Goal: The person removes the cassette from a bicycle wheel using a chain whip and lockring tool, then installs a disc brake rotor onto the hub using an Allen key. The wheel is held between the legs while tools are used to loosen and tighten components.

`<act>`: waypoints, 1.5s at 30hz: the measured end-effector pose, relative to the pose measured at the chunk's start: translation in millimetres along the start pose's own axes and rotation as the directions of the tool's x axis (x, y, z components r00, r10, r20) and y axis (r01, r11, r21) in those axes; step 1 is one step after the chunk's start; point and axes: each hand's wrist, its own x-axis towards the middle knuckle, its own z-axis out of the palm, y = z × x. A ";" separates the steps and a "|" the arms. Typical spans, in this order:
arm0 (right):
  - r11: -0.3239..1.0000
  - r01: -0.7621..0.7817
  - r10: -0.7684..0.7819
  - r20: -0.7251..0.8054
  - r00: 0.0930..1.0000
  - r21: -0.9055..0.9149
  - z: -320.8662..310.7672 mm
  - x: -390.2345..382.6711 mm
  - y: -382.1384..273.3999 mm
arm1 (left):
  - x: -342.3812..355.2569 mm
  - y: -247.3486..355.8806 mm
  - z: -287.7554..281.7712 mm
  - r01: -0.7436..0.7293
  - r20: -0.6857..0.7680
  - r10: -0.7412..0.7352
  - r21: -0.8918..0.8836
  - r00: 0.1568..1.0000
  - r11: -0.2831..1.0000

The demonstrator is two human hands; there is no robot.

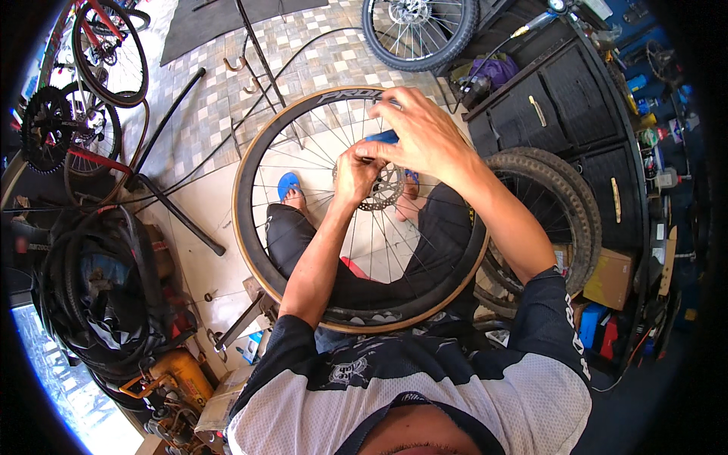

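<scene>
A bicycle wheel [254,254] with a black rim, a tan-edged tire and thin spokes rests across my lap. The brake rotor [390,189] shows at its hub. My left hand [355,176] is closed just above the hub; what its fingers grip is hidden. My right hand [425,136] curls over a blue object [384,137], mostly covered by the palm and too hidden to name. The right thumb meets the left hand's fingers. Right fingertips arch near the rim's far side.
Worn tires [580,216] lean at the right beside black drawers [561,106]. Another wheel [418,64] lies at the far side. Bicycles [91,129] and a black tube [182,216] are at left. A yellow compressor [182,375] stands near lower left.
</scene>
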 end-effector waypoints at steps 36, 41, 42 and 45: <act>0.999 0.026 -0.023 -0.100 0.995 0.037 14.7 -7.1 16.2 | 4.3 -0.6 -12.9 -0.147 0.205 0.185 -0.187 0.961 0.971; 0.997 -0.055 0.054 0.021 0.998 0.056 16.8 4.0 16.3 | 7.7 -4.7 -26.3 -0.133 0.164 0.165 -0.190 0.972 0.973; 0.998 -0.027 0.027 -0.015 1.000 0.054 22.5 4.7 20.2 | 8.0 -6.7 -26.1 -0.121 0.168 0.154 -0.191 0.974 0.974; 0.998 0.026 -0.022 -0.070 0.997 0.055 33.7 6.1 27.3 | 8.9 -12.2 -25.1 -0.103 0.174 0.129 -0.151 0.976 0.983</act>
